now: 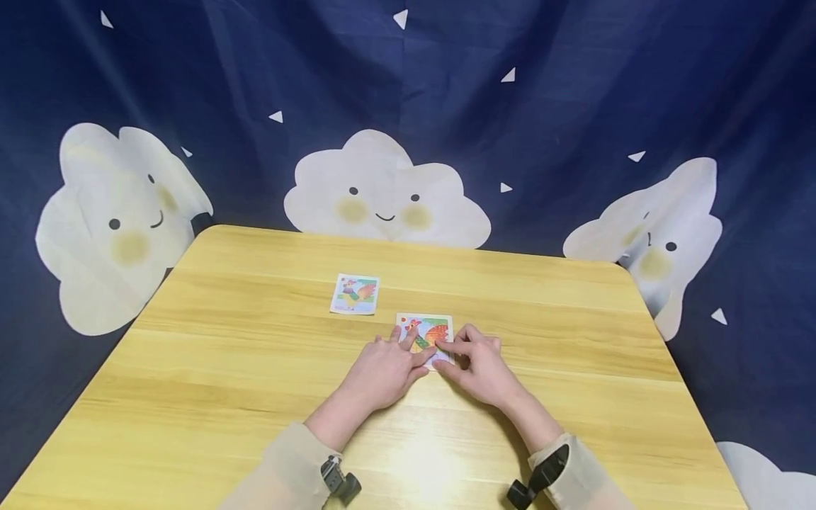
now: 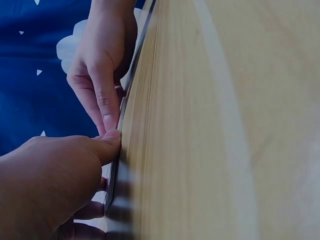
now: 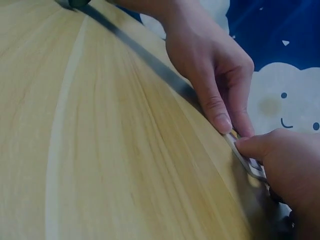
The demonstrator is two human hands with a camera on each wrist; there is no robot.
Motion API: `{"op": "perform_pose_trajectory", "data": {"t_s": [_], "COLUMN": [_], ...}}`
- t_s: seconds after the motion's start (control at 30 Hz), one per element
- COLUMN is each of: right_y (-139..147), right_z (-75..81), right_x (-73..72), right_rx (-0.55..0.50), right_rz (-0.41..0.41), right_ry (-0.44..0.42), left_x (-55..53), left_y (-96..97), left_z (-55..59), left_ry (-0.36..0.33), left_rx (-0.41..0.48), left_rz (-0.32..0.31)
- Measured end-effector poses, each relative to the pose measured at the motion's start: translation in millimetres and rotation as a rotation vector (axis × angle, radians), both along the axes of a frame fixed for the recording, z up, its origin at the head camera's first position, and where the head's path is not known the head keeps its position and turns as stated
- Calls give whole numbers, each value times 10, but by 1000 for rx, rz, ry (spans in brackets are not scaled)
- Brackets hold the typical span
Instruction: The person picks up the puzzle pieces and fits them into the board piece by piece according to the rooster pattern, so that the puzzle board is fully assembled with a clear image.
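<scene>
A small square rooster puzzle [image 1: 440,330] with a pale border lies on the wooden table between both hands. My left hand [image 1: 385,372] reaches over it from the left, its extended fingers spread across the picture and thumb by the near edge. From the right, my right hand [image 1: 481,368] has bent thumb and index finger at the lower right part of the puzzle, close to the left fingertips. In the right wrist view the puzzle's rim [image 3: 257,173] shows as a thin raised edge under the right thumb [image 3: 250,146]. The fingers cover much of the picture's lower half.
A paper card [image 1: 355,295] with a similar rooster picture lies flat, farther back and left of the puzzle. The wooden table [image 1: 255,375] runs back to a dark blue curtain [image 1: 446,85] printed with clouds. Both wrists wear dark camera straps [image 1: 333,476].
</scene>
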State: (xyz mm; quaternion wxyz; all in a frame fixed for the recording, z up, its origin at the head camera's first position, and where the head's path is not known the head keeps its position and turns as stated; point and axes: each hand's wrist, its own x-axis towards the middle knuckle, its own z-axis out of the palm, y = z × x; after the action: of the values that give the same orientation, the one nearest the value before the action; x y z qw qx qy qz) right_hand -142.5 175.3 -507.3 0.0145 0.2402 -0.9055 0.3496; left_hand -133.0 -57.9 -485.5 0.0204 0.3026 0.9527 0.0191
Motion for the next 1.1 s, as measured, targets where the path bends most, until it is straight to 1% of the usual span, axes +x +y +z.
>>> {"op": "perform_pose_trajectory", "data": {"t_s": [0.27, 0.4, 0.53, 0.67, 0.77, 0.87, 0.97, 1.1], "right_y": [58, 77, 90, 81, 59, 34, 20, 9], "right_z": [-10, -9, 8, 25, 52, 78, 80, 52], "right_x": [-7, -10, -12, -32, -64, -94, -105, -94], "right_rx": [-10, -31, -47, -60, -103, -149, -159, -139], "right_rz": [-5, 4, 9, 3, -13, -36, -50, -52], "right_ry": [-25, -38, -68, -121, -183, -237, -250, -215], "left_x": [-9, -18, -16, -13, -16, -21, -21, -23], "left_y": [37, 47, 39, 33, 32, 30, 27, 20], "left_z": [10, 18, 20, 19, 14, 12, 10, 0], "left_ry": [19, 30, 33, 23, 14, 15, 21, 26], "left_rx": [-40, -45, -45, -29, -18, -25, -35, -48], "left_rz": [-19, -25, -28, -28, -27, -26, -27, -30]}}
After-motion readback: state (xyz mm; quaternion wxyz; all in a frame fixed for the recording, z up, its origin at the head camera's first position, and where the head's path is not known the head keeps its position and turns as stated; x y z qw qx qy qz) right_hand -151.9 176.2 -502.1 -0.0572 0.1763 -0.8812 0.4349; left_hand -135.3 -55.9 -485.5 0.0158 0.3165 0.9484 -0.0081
